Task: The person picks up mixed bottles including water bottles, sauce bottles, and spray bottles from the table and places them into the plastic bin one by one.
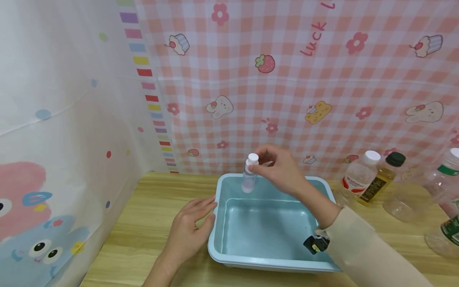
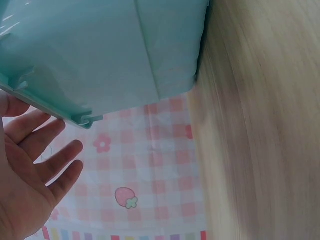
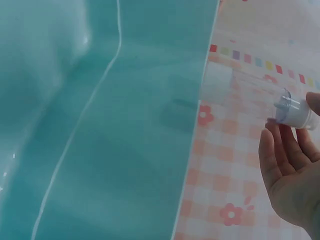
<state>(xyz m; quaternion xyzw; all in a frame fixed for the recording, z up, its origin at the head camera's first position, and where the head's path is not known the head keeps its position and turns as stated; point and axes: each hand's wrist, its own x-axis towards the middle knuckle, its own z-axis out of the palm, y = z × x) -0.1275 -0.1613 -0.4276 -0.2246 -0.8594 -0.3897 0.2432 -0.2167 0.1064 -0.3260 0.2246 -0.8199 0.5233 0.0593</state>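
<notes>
A small clear bottle with a white cap (image 1: 249, 177) stands nearly upright in the air over the far left part of a light blue plastic basin (image 1: 276, 264). Thumb and fingers of my right hand (image 1: 281, 169) pinch it by the capped top. In the right wrist view, the same bottle (image 3: 252, 92) shows its clear body and whitish lower end. My left hand (image 1: 190, 229) rests at the basin's left rim, its fingers extended. The left wrist view has that hand's fingers (image 2: 59, 162) spread loosely just under the rim.
To the right of the basin stand a clear bottle with a white cap (image 1: 359, 175), a dark-capped bottle of yellow liquid (image 1: 380, 181) and more clear bottles (image 1: 403, 203). Behind the wooden table (image 1: 143, 235) hangs a pink checked cloth (image 1: 244, 91).
</notes>
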